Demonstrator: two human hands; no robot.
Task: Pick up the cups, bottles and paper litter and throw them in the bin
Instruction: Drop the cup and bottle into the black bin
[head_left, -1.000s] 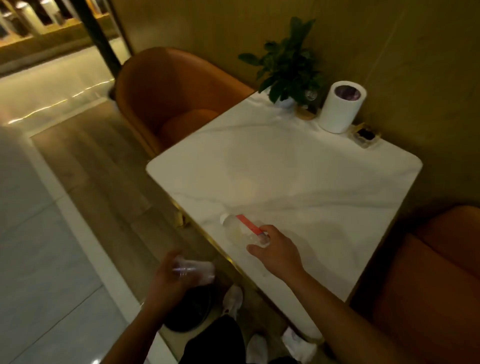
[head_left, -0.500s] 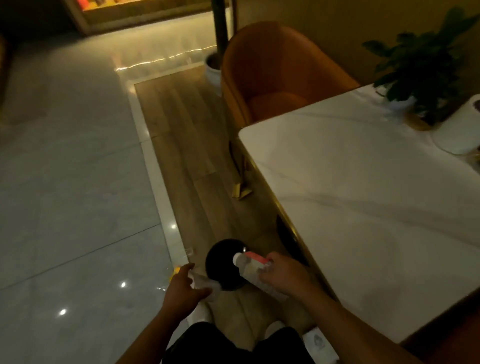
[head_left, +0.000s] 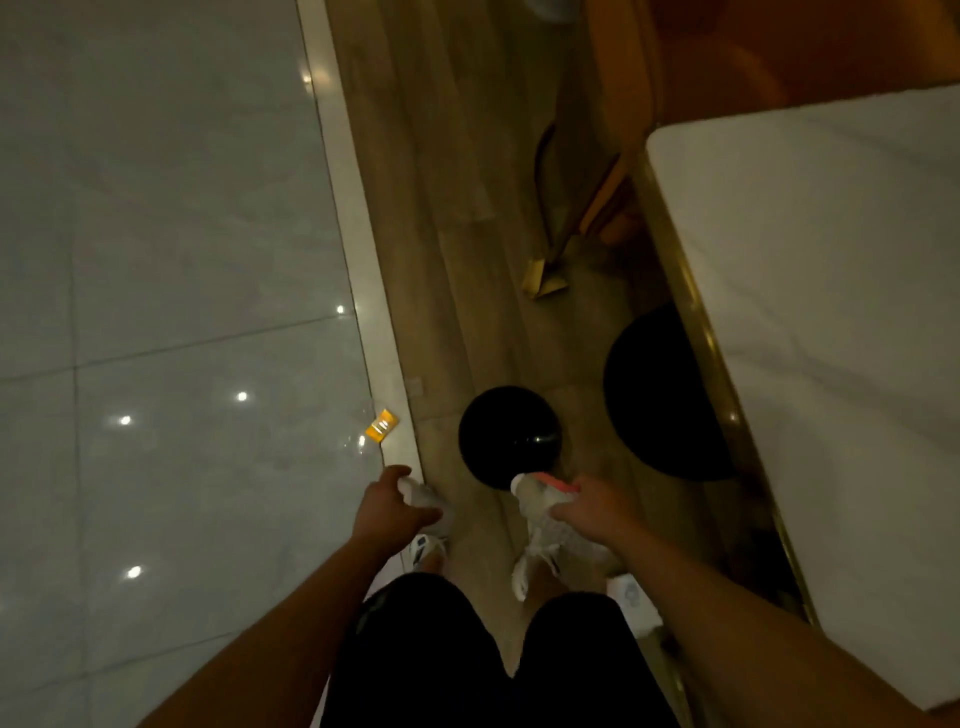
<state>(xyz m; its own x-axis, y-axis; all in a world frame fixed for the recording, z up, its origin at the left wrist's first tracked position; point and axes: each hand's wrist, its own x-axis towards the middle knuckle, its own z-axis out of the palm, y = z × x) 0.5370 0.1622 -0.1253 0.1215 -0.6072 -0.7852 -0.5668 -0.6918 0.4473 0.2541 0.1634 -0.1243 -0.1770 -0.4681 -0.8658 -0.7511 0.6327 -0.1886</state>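
Just past the right hand (head_left: 592, 506) sits the round black bin (head_left: 510, 436) on the floor. That hand is wrapped around a clear bottle (head_left: 540, 501), its cap end over the bin's near edge. Held by its middle, it looks light, smooth and easy to squash. The left hand (head_left: 387, 512) is curled around a thin plastic cup (head_left: 423, 499), which looks soft and crushable. Beyond the left hand lies an orange scrap (head_left: 381, 425). The bench (head_left: 831, 291) stands close beside the right hand.

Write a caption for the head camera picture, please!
Left hand holds a cup, right hand a bottle, above the bin.
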